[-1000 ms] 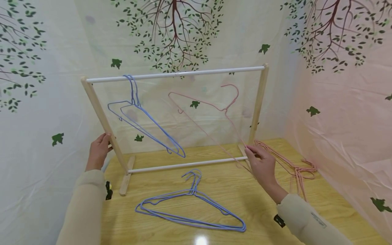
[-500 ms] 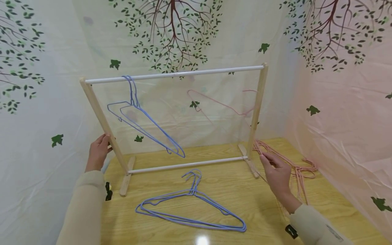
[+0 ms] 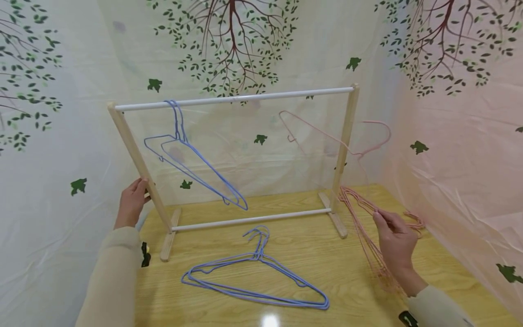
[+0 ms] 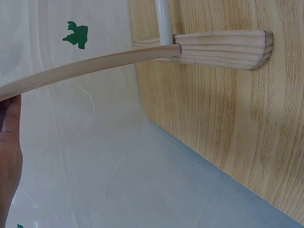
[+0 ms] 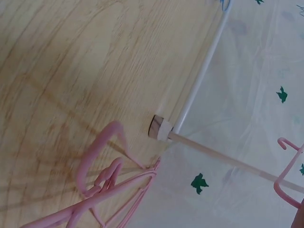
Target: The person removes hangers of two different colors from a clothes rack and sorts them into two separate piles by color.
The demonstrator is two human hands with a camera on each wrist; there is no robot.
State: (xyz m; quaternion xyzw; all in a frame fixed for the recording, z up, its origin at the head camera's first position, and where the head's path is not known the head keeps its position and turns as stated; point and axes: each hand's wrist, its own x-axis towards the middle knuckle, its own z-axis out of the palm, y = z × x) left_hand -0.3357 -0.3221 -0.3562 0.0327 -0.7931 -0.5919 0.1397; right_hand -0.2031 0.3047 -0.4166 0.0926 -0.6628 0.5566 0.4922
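My left hand [image 3: 131, 204] grips the left post [image 3: 130, 147] of a small wooden rack with a white top rail [image 3: 245, 98]. In the left wrist view its fingers lie under that post [image 4: 90, 69]. My right hand [image 3: 396, 240] pinches a pink hanger [image 3: 377, 122] by its lower part, at the right. The hanger is held up and tilted, its hook beyond the right post [image 3: 346, 136] and one shoulder overlapping the rack's opening. Two blue hangers [image 3: 176, 122] hang from the rail near its left end.
Several blue hangers [image 3: 258, 259] lie stacked on the wooden table in front of the rack. A pile of pink hangers [image 5: 114, 187] lies at the right, partly behind my right hand. The rack's feet [image 3: 333, 215] stand on the table, with pale leaf-patterned sheeting behind.
My right hand has moved right with the pink hanger, taking its hook from inside the rack's opening to past the right post. The left hand stays on its post.
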